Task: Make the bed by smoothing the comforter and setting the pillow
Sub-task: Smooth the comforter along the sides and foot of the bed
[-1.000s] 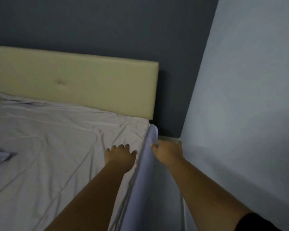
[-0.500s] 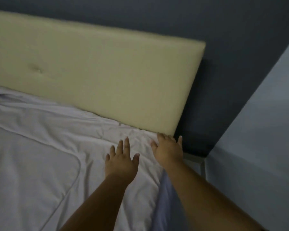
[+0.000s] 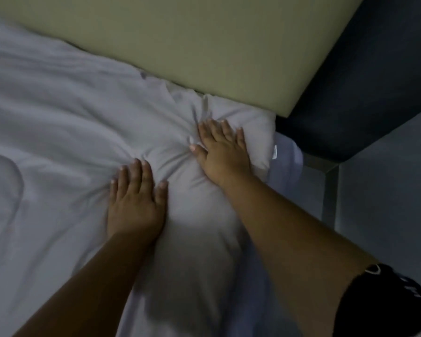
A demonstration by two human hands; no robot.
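Note:
A pale grey comforter (image 3: 58, 122) covers the bed and is wrinkled around my hands. My left hand (image 3: 135, 200) lies flat on it, palm down, fingers spread, holding nothing. My right hand (image 3: 223, 152) presses flat near the comforter's top right corner (image 3: 260, 127), close to the headboard, with creases radiating from under it. No pillow is in view.
A cream padded headboard (image 3: 204, 45) runs along the top of the bed. Beyond its right end is a dark blue-grey wall (image 3: 365, 88), and a lighter wall (image 3: 387, 215) stands close along the bed's right side. A narrow gap and a pale floor strip (image 3: 328, 190) lie between.
The view has moved closer to the bed's corner. Both hands have gone forward onto the comforter's top right corner and now press flat into it; the right hand left the bed's side edge.

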